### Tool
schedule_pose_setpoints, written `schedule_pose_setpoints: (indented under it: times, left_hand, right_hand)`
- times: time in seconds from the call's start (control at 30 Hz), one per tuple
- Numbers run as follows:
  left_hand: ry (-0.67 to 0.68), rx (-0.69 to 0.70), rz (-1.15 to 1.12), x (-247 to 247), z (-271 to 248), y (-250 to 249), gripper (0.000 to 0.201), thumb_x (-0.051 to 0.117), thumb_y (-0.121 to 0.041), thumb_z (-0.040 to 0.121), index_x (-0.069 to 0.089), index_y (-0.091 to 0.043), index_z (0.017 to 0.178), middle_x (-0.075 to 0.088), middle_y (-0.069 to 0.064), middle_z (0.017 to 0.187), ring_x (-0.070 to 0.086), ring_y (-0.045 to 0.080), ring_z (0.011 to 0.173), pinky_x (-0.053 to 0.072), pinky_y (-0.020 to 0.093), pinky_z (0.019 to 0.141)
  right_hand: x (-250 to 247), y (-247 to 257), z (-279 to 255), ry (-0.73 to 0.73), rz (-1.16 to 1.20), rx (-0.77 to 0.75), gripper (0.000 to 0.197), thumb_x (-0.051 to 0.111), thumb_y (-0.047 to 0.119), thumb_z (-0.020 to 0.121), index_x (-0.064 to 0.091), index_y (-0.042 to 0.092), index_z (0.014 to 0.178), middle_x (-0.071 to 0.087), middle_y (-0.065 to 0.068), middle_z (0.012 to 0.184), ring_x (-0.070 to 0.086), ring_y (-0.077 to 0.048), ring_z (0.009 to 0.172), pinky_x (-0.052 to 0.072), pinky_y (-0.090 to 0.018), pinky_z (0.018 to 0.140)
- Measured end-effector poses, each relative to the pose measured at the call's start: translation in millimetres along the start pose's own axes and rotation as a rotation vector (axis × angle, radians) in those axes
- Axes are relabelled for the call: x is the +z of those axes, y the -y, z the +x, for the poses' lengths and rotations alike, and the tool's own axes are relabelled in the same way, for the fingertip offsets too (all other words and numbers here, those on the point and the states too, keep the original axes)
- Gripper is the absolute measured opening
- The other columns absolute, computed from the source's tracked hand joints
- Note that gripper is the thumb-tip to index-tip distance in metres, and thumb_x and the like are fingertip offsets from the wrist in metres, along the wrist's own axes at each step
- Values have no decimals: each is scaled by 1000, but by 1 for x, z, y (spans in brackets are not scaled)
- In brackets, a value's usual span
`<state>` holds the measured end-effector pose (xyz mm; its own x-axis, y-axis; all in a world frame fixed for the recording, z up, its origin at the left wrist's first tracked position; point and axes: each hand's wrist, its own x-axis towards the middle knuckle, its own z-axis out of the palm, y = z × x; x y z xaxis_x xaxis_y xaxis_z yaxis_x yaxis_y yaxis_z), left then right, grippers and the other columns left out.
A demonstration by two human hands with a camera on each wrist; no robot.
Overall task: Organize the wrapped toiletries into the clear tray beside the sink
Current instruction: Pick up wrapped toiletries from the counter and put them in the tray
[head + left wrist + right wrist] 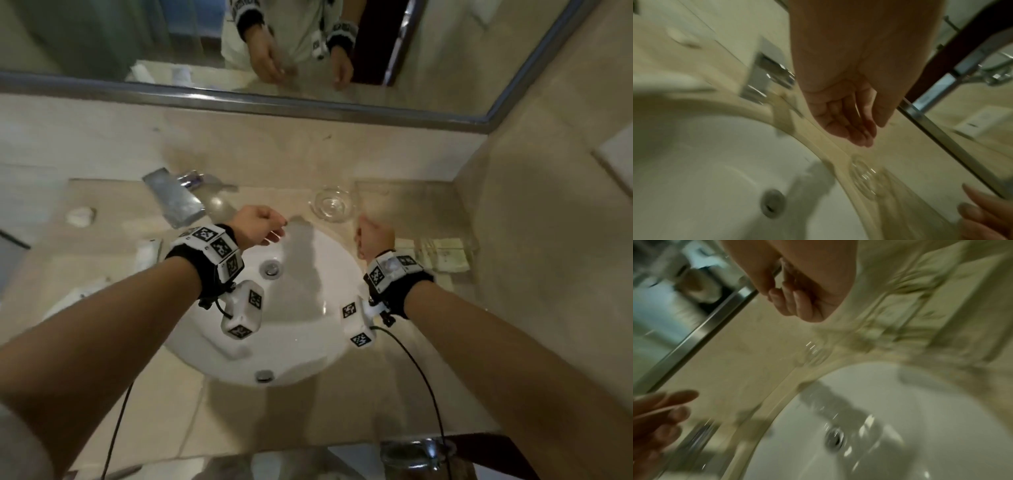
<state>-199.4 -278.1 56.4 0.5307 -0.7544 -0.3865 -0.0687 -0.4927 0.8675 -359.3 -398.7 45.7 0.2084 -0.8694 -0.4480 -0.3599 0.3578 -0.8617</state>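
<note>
The clear tray (pixel 411 202) stands on the counter right of the sink, against the wall corner, with pale wrapped toiletries (pixel 445 255) in its near end. My right hand (pixel 368 229) is at the tray's left rim; in the right wrist view its curled fingers (pixel 795 301) and thumb pinch that clear edge, though the picture is blurred. My left hand (pixel 270 229) hovers over the sink's far rim, holding nothing, its fingers (pixel 855 128) relaxed. More wrapped packets lie left of the sink: a round white one (pixel 80 216), a long one (pixel 148 250) and a flat one (pixel 78 294).
A white sink (pixel 308 308) with a metal drain (pixel 271 268) fills the middle. A chrome faucet (pixel 178 198) stands at the back left. A small glass dish (pixel 331 204) sits between the sink and the tray. The mirror frame (pixel 239 99) runs above the counter.
</note>
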Motion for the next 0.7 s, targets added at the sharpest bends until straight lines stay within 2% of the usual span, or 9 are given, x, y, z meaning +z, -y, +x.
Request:
schedule_pose_setpoints:
  times: [0.07, 0.13, 0.27, 0.4, 0.43, 0.5, 0.57, 0.63, 0.7]
  left_hand:
    - [-24, -36, -3, -35, -17, 18, 20, 50, -12, 92, 56, -17, 73, 60, 1, 71, 56, 6, 54, 42, 10, 45]
    - [-72, -61, -2, -65, -32, 38, 19, 51, -12, 90, 57, -17, 73, 60, 2, 68, 54, -2, 41, 41, 13, 46]
    - [-216, -153, -14, -135, -68, 93, 18, 55, -14, 88, 58, -15, 70, 60, 4, 64, 52, -2, 35, 40, 12, 41]
    - [-382, -275, -28, -191, -101, 143, 21, 55, -12, 89, 55, -14, 68, 59, 4, 65, 51, -3, 31, 37, 9, 35]
    - [-428, -301, -45, -204, -109, 157, 22, 55, -11, 89, 54, -14, 67, 58, 4, 64, 53, 0, 33, 37, 9, 34]
    - [-482, -344, -59, -221, -123, 178, 22, 55, -11, 89, 54, -14, 67, 58, 4, 64, 55, 7, 41, 37, 9, 34]
    - [-499, -382, -58, -232, -134, 199, 18, 57, -11, 88, 56, -12, 70, 59, 4, 65, 56, 4, 39, 41, 10, 35]
    - [-487, -404, -25, -239, -142, 218, 8, 57, -10, 87, 61, -3, 84, 60, 7, 68, 58, 6, 44, 47, 14, 45]
    - [-464, -419, 44, -241, -147, 231, 18, 59, -9, 85, 63, 1, 99, 64, 14, 79, 59, 18, 61, 48, 25, 61]
  right_hand:
    - [37, 4, -23, 153, -61, -58, 44, 52, 34, 92, 42, 16, 53, 38, 2, 44, 29, -6, 28, 23, -13, 32]
    - [72, 5, -38, 305, -110, -100, 45, 51, 34, 93, 41, 15, 53, 37, -2, 47, 27, -5, 25, 21, -13, 32]
    - [162, -3, -81, 557, -359, -99, 45, 53, 30, 92, 46, 13, 51, 41, -3, 47, 31, -9, 30, 25, -15, 33]
    - [232, -25, -114, 636, -622, -75, 38, 58, 25, 86, 51, 10, 52, 49, -6, 50, 41, -19, 43, 37, -24, 46]
    - [249, -33, -121, 634, -664, -73, 35, 59, 26, 86, 55, 7, 57, 53, -9, 55, 47, -22, 47, 43, -28, 53]
    - [272, -46, -128, 617, -729, -72, 32, 62, 30, 84, 65, -2, 85, 65, -15, 78, 62, -28, 70, 54, -35, 75]
    - [290, -56, -134, 606, -793, -48, 48, 63, 35, 83, 61, -3, 111, 67, -17, 101, 64, -29, 89, 54, -39, 89]
    - [305, -64, -141, 607, -859, -35, 52, 61, 39, 85, 58, -2, 116, 67, -15, 107, 62, -26, 89, 53, -34, 86]
    - [313, -68, -144, 583, -891, -39, 56, 61, 41, 85, 54, -1, 122, 66, -15, 115, 64, -28, 99, 49, -30, 78]
